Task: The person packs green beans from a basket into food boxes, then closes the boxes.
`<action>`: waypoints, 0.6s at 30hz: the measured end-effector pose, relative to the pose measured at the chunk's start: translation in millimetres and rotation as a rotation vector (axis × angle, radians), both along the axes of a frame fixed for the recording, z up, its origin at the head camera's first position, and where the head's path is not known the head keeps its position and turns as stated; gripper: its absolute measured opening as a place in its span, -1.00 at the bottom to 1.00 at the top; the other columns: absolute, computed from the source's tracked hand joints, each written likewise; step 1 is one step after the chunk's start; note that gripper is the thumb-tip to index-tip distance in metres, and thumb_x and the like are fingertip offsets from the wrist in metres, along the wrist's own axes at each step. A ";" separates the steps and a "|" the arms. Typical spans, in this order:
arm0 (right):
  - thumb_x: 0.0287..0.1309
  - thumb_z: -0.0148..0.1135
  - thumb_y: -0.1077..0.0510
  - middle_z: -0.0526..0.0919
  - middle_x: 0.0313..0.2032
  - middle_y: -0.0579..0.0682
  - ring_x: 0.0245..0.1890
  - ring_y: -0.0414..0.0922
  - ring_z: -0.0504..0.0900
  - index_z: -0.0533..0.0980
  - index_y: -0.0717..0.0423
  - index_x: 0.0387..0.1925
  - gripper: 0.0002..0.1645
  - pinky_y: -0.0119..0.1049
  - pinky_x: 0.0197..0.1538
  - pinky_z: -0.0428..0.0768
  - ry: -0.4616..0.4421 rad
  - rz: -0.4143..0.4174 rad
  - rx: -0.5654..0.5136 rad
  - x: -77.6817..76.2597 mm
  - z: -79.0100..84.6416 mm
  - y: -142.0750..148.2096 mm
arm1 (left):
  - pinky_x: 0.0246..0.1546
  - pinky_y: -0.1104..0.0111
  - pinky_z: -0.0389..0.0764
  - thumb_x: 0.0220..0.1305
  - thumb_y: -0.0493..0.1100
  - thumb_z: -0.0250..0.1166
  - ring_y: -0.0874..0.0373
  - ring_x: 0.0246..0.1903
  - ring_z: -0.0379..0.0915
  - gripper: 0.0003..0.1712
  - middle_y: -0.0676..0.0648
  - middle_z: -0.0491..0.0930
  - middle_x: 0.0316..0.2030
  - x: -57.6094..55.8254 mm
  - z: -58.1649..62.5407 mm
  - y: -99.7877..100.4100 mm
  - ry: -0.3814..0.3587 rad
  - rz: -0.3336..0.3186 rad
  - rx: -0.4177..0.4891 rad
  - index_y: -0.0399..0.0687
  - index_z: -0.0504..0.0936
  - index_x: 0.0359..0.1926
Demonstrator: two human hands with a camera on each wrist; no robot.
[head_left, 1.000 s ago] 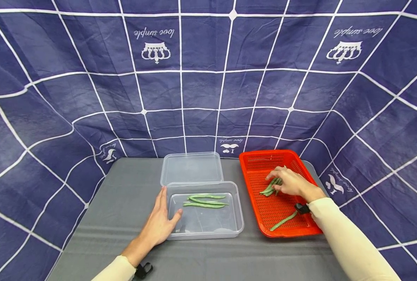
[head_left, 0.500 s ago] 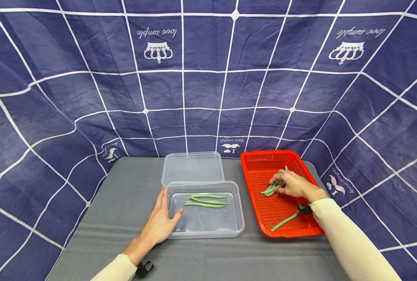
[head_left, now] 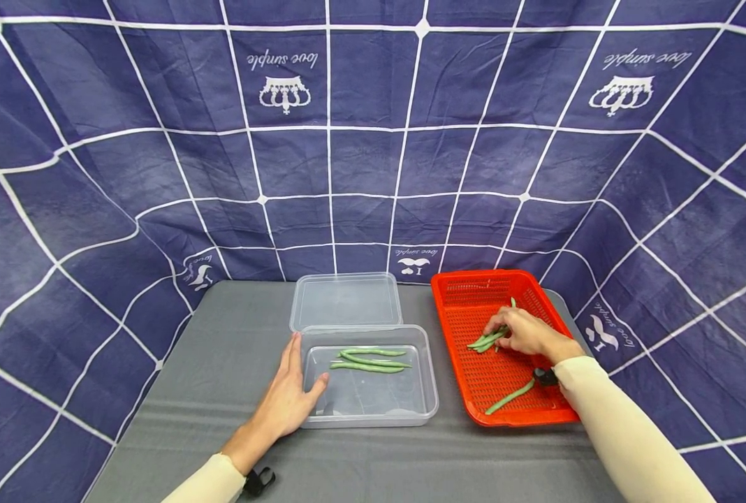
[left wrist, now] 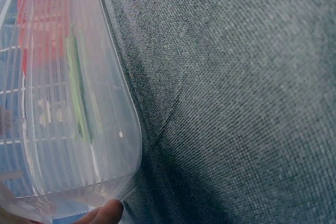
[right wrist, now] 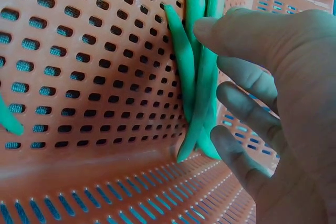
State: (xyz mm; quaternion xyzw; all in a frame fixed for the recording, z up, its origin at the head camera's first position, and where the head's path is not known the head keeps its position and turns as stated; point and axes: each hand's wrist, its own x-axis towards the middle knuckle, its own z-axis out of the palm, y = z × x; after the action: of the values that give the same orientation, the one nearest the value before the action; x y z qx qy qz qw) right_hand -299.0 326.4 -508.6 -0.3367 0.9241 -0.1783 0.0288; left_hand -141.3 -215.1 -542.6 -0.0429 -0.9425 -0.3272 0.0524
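My left hand (head_left: 288, 391) rests with straight fingers along the left wall of a clear plastic container (head_left: 367, 421). Several green beans (head_left: 373, 366) lie inside it. On the right, my right hand (head_left: 524, 330) reaches into a red perforated basket (head_left: 473, 412) over a small pile of green beans (head_left: 486, 341). In the right wrist view its thumb (right wrist: 207, 29) overlaps the beans (right wrist: 195, 77), while the fingertips are bent at their right side. Whether thumb and finger pinch a bean cannot be made out. One loose green bean (head_left: 509, 397) lies near the basket's front.
A clear flat lid (head_left: 346, 300) lies behind the container, against its back rim. Grey cloth (head_left: 222, 335) covers the table. Blue checked fabric (head_left: 360, 161) hangs at the back and both sides.
My right hand has settled slightly lower over the bean pile, its fingers drawn in closer to the beans. The left hand stays at the container. The whole head view has shifted a little.
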 end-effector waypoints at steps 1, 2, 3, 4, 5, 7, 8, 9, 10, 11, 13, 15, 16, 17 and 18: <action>0.15 0.67 0.37 0.83 -0.15 -0.09 -0.13 -0.07 0.80 0.87 -0.03 -0.08 -0.65 -0.21 0.02 0.75 0.001 -0.006 0.006 -0.1 -0.7 0.1 | 0.70 -0.28 0.45 0.64 0.13 0.43 -0.45 0.77 0.25 0.27 -0.41 -0.04 0.89 0.0 -0.1 0.1 0.000 0.000 -0.001 -0.32 -0.16 0.91; 0.15 0.67 0.37 0.82 -0.16 -0.11 -0.14 -0.10 0.80 0.87 -0.06 -0.09 -0.65 -0.22 0.02 0.75 0.001 -0.011 0.012 0.0 -1.2 0.1 | 0.70 -0.28 0.45 0.64 0.13 0.43 -0.45 0.77 0.25 0.27 -0.41 -0.03 0.89 0.0 -0.2 0.2 0.001 -0.001 -0.001 -0.32 -0.16 0.91; 0.14 0.67 0.38 0.81 -0.18 -0.13 -0.15 -0.12 0.80 0.86 -0.08 -0.10 -0.65 -0.22 0.01 0.75 0.001 -0.014 0.016 0.1 -1.4 0.1 | 0.71 -0.28 0.45 0.64 0.13 0.43 -0.45 0.77 0.25 0.27 -0.41 -0.04 0.89 0.1 -0.3 0.4 0.001 -0.001 -0.001 -0.32 -0.16 0.90; 0.14 0.67 0.38 0.81 -0.19 -0.14 -0.15 -0.14 0.80 0.86 -0.09 -0.12 -0.64 -0.22 0.00 0.76 0.001 -0.017 0.017 0.3 -1.5 0.1 | 0.70 -0.27 0.45 0.63 0.13 0.43 -0.44 0.77 0.25 0.27 -0.41 -0.03 0.88 0.1 -0.4 0.4 0.001 -0.001 0.000 -0.33 -0.15 0.90; 0.13 0.67 0.38 0.80 -0.20 -0.15 -0.16 -0.15 0.79 0.86 -0.09 -0.13 -0.64 -0.22 -0.01 0.76 0.001 -0.019 0.018 0.5 -1.6 -0.1 | 0.71 -0.27 0.45 0.63 0.13 0.43 -0.44 0.77 0.24 0.27 -0.41 -0.03 0.88 0.1 -0.4 0.5 0.002 -0.001 0.000 -0.33 -0.15 0.90; 0.12 0.67 0.39 0.80 -0.22 -0.14 -0.18 -0.16 0.79 0.86 -0.09 -0.14 -0.64 -0.23 -0.03 0.76 0.003 -0.019 0.013 0.9 -1.4 -0.9 | 0.70 -0.28 0.45 0.63 0.13 0.43 -0.45 0.77 0.25 0.27 -0.41 -0.03 0.88 0.3 -0.5 0.7 0.001 0.000 -0.001 -0.33 -0.15 0.90; 0.11 0.67 0.39 0.80 -0.22 -0.15 -0.19 -0.18 0.78 0.86 -0.10 -0.15 -0.64 -0.24 -0.04 0.75 0.003 -0.018 0.011 1.0 -1.2 -1.2 | 0.70 -0.28 0.45 0.63 0.12 0.43 -0.45 0.77 0.25 0.27 -0.41 -0.03 0.88 0.4 -0.5 0.7 0.000 0.000 0.000 -0.33 -0.15 0.90; 0.11 0.67 0.39 0.80 -0.22 -0.15 -0.19 -0.19 0.78 0.86 -0.10 -0.16 -0.64 -0.24 -0.05 0.75 0.003 -0.018 0.011 1.2 -0.9 -1.8 | 0.70 -0.28 0.45 0.63 0.12 0.44 -0.45 0.77 0.25 0.26 -0.41 -0.03 0.88 0.4 -0.5 0.8 0.000 0.000 -0.001 -0.33 -0.15 0.90; 0.11 0.68 0.39 0.80 -0.21 -0.15 -0.19 -0.20 0.77 0.86 -0.10 -0.16 -0.64 -0.25 -0.05 0.74 0.003 -0.018 0.011 1.2 -0.7 -2.2 | 0.71 -0.28 0.45 0.63 0.12 0.44 -0.45 0.77 0.25 0.26 -0.41 -0.04 0.89 0.5 -0.4 0.8 -0.001 0.000 0.000 -0.33 -0.15 0.90; 0.12 0.68 0.39 0.80 -0.21 -0.16 -0.19 -0.21 0.77 0.85 -0.12 -0.17 -0.64 -0.26 -0.05 0.74 0.001 -0.025 0.013 1.4 -0.6 -2.7 | 0.71 -0.28 0.45 0.63 0.11 0.44 -0.45 0.77 0.25 0.26 -0.41 -0.04 0.89 0.6 -0.4 0.9 -0.001 0.000 0.000 -0.33 -0.15 0.90; 0.12 0.69 0.39 0.81 -0.20 -0.16 -0.19 -0.22 0.76 0.85 -0.13 -0.18 -0.64 -0.27 -0.06 0.73 0.003 -0.028 0.014 1.6 -0.2 -3.6 | 0.70 -0.28 0.45 0.63 0.11 0.44 -0.45 0.77 0.25 0.26 -0.40 -0.04 0.89 0.6 -0.5 0.9 0.000 0.001 0.001 -0.33 -0.15 0.90; 0.12 0.69 0.39 0.81 -0.20 -0.16 -0.19 -0.22 0.75 0.85 -0.14 -0.20 -0.63 -0.27 -0.06 0.72 0.002 -0.034 0.014 1.6 -0.1 -4.1 | 0.70 -0.28 0.46 0.63 0.10 0.44 -0.45 0.76 0.27 0.26 -0.39 -0.04 0.89 0.3 -0.9 0.8 0.004 0.001 0.002 -0.32 -0.15 0.90; 0.12 0.69 0.39 0.81 -0.20 -0.16 -0.19 -0.22 0.75 0.84 -0.14 -0.20 -0.63 -0.27 -0.06 0.71 0.002 -0.036 0.013 1.5 -0.3 -4.4 | 0.70 -0.28 0.46 0.63 0.10 0.44 -0.45 0.76 0.27 0.26 -0.40 -0.03 0.89 0.2 -1.1 0.7 0.006 0.001 0.002 -0.32 -0.14 0.90; 0.12 0.69 0.39 0.81 -0.20 -0.15 -0.20 -0.21 0.74 0.84 -0.14 -0.21 -0.64 -0.28 -0.08 0.70 0.001 -0.038 0.013 1.3 -0.8 -4.7 | 0.70 -0.29 0.45 0.63 0.10 0.44 -0.46 0.76 0.27 0.26 -0.40 -0.03 0.89 0.0 -1.3 0.7 0.009 0.001 0.001 -0.32 -0.14 0.90; 0.13 0.69 0.39 0.80 -0.21 -0.15 -0.21 -0.20 0.74 0.84 -0.14 -0.21 -0.64 -0.29 -0.09 0.69 -0.001 -0.040 0.014 1.1 -1.3 -4.9 | 0.70 -0.29 0.45 0.63 0.10 0.45 -0.46 0.76 0.26 0.26 -0.41 -0.03 0.88 -0.3 -1.6 0.7 0.012 0.001 0.001 -0.33 -0.14 0.90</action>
State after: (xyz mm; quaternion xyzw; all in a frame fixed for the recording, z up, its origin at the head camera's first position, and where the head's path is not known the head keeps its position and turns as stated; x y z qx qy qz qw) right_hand -297.9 321.5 -509.9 -0.3178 0.9319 -0.1728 0.0280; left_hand -141.6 -214.5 -544.2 -0.0445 -0.9420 -0.3276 0.0580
